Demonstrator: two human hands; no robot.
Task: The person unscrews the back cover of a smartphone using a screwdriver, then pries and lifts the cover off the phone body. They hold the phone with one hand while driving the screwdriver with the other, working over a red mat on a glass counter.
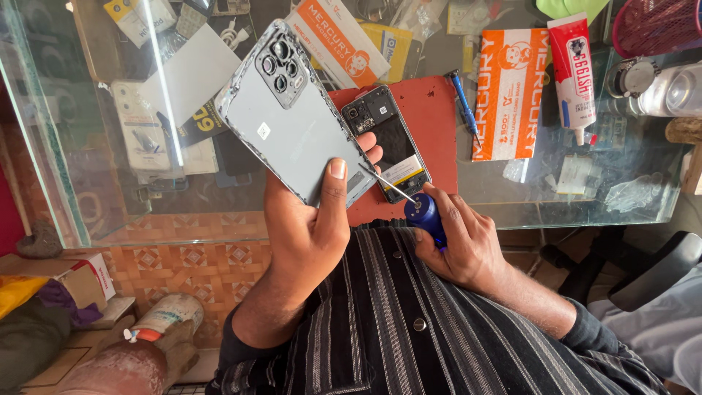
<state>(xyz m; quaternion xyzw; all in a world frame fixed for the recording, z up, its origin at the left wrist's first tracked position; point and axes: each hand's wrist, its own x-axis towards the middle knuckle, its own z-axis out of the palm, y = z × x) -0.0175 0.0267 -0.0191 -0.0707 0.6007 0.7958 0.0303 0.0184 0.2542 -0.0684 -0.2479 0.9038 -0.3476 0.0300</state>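
Head view over a glass counter [585, 205]. A red mesh basket [658, 25] stands at the far right corner; its contents cannot be made out. A clear jar [676, 91] lies near it, contents unclear. The left hand [307, 234] grasps a pale grey phone back cover [292, 124] by its lower end, thumb pressed on the outer face, fingers behind. The cover is raised above the counter edge, long axis running diagonally, camera cluster pointing up and away. The right hand [461, 241] is clenched on a blue-handled screwdriver [417, 208] whose thin shaft points up-left, tip at the cover's lower edge. An opened phone body [387, 143] lies on a red mat [431, 132].
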